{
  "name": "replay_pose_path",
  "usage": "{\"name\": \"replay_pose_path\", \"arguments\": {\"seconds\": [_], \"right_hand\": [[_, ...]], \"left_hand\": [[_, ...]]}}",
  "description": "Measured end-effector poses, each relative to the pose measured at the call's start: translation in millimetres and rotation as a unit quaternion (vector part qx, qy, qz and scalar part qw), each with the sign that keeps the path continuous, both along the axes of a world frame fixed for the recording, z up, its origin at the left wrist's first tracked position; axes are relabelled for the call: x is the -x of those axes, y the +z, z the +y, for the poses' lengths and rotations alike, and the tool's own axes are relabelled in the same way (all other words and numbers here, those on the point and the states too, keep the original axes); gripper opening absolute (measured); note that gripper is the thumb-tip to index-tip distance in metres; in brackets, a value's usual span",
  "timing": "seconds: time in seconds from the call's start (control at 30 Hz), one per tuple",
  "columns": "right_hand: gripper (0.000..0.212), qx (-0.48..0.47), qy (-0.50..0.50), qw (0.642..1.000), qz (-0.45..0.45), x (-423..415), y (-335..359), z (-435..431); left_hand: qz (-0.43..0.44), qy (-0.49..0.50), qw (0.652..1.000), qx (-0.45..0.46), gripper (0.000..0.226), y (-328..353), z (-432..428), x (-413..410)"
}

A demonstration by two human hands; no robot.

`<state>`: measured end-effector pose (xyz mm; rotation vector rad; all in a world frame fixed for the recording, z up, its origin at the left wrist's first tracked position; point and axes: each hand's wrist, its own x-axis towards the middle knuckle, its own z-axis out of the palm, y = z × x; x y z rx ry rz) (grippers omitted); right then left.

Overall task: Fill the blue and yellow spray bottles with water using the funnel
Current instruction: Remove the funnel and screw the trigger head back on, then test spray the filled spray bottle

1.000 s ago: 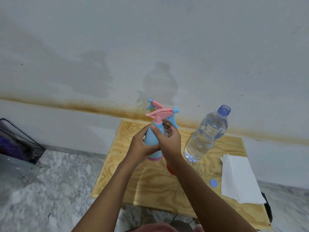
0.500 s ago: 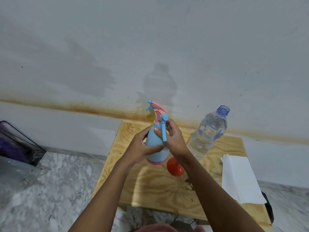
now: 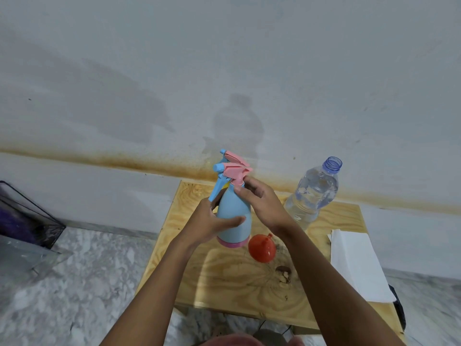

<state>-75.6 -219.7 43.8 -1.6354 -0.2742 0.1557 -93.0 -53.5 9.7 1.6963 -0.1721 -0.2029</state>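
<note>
Table (image 3: pixel 224 278): can't tell if the bottle base rests on the wood or hangs just above it. I'd plant it there, since torque is easier against a fixed base.

Water bottle (image 3: pixel 313 193): uncapped, upright, just right of the right forearm. Keep that elbow in, because a knock means a spill.

Blue spray bottle (image 3: pixel 234 208): near upright, leaning slightly left.
- Left hand (image 3: pixel 207 223) wraps the body from the left, fingers behind, thumb across the front at mid-height. The grip looks good. It should stay low and firm so the body can't spin.
- Right hand (image 3: pixel 264 203) has its fingertips (image 3: pixel 238 189) pinching the neck collar right under the pink spray head (image 3: pixel 235 169).
- Judged step: turning the head at the collar. 1 frame doesn't give the direction.
- Turn the collar, not the trigger, in short turns. Lift straight up if it's coming off, as there's likely a dip tube inside.

Funnel (image 3: pixel 262 248): red, lying on the table just right of the bottle base, below the right wrist. Neither hand touches it, and it's an easy reach once the neck is open.

Yellow spray bottle (image 3: pixel 225 186): only a sliver shows behind the blue one. A 2nd head (image 3: pixel 230 156) pokes up above it, so the 2 bottles stand nearly in line and only the blue one is in hand.
</note>
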Motion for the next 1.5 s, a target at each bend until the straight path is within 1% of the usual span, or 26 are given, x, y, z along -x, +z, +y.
{"name": "replay_pose_path", "arguments": {"seconds": [0.1,0.2,0.3,0.47,0.57,0.67,0.8,0.87,0.93,1.0,1.07,1.13,1.2,1.27,1.37,1.43,1.5], "right_hand": [[0.019,0.05,0.003,0.998,-0.034,-1.2,2.6,-1.2],[0.019,0.088,-0.035,0.993,-0.07,0.9,2.2,5.1],[0.021,0.084,-0.087,0.99,-0.072,3.1,-2.5,11.8],[0.017,0.085,-0.157,0.98,-0.084,3.9,-11.0,20.7],[0.014,0.067,-0.128,0.987,-0.064,2.7,-8.8,16.0],[0.014,0.081,-0.098,0.99,-0.058,-1.6,-8.7,6.0],[0.013,0.085,-0.136,0.985,-0.068,-0.2,-13.8,12.4],[0.018,0.076,-0.152,0.983,-0.071,2.3,-16.6,18.1],[0.021,0.064,-0.145,0.985,-0.063,0.5,-16.8,17.3],[0.027,0.057,-0.089,0.994,-0.03,-5.4,-13.3,11.7],[0.038,0.061,0.001,0.998,0.009,-11.9,-7.1,5.8],[0.039,0.089,0.061,0.994,0.034,-17.4,0.4,5.3],[0.036,0.104,0.099,0.989,0.045,-22.8,3.9,9.1],[0.028,0.111,0.091,0.989,0.045,-27.4,3.5,13.4],[0.026,0.09,0.014,0.994,0.058,-31.1,-1.7,16.1],[0.039,0.063,-0.009,0.996,0.06,-30.4,-3.8,17.9],[0.052,0.066,0.0,0.997,0.046,-29.1,-5.8,19.8]], "left_hand": [[0.007,0.001,1.0,0.0,0.052,0.8,0.2,-1.2],[0.0,0.022,1.0,0.001,0.053,-1.1,-2.7,-2.2],[-0.014,0.026,1.0,0.001,0.058,-3.9,-7.5,-4.4],[-0.026,0.021,0.999,0.017,0.057,-7.2,-12.4,-6.4],[-0.019,0.014,1.0,0.007,0.056,-8.2,-7.3,-6.9],[-0.012,-0.01,1.0,-0.006,0.052,-10.1,-1.4,-7.3],[-0.011,-0.005,1.0,0.004,0.048,-13.0,-5.3,-6.8],[-0.016,-0.004,1.0,0.005,0.049,-14.4,-6.8,-6.6],[-0.015,-0.013,1.0,0.003,0.05,-16.1,-3.8,-7.0],[0.001,-0.031,1.0,0.003,0.047,-16.3,1.1,-7.4],[0.021,-0.06,0.998,0.002,0.046,-15.7,4.0,-7.9],[0.034,-0.082,0.996,-0.009,0.049,-16.0,3.2,-8.2],[0.045,-0.086,0.995,-0.009,0.052,-15.4,1.1,-8.1],[0.054,-0.084,0.995,0.011,0.052,-16.4,1.1,-7.2],[0.067,-0.076,0.995,0.01,0.058,-20.8,6.0,-3.1],[0.078,-0.072,0.994,-0.008,0.065,-25.2,9.6,-1.1],[0.077,-0.076,0.994,-0.021,0.066,-26.0,11.2,-0.7]]}}
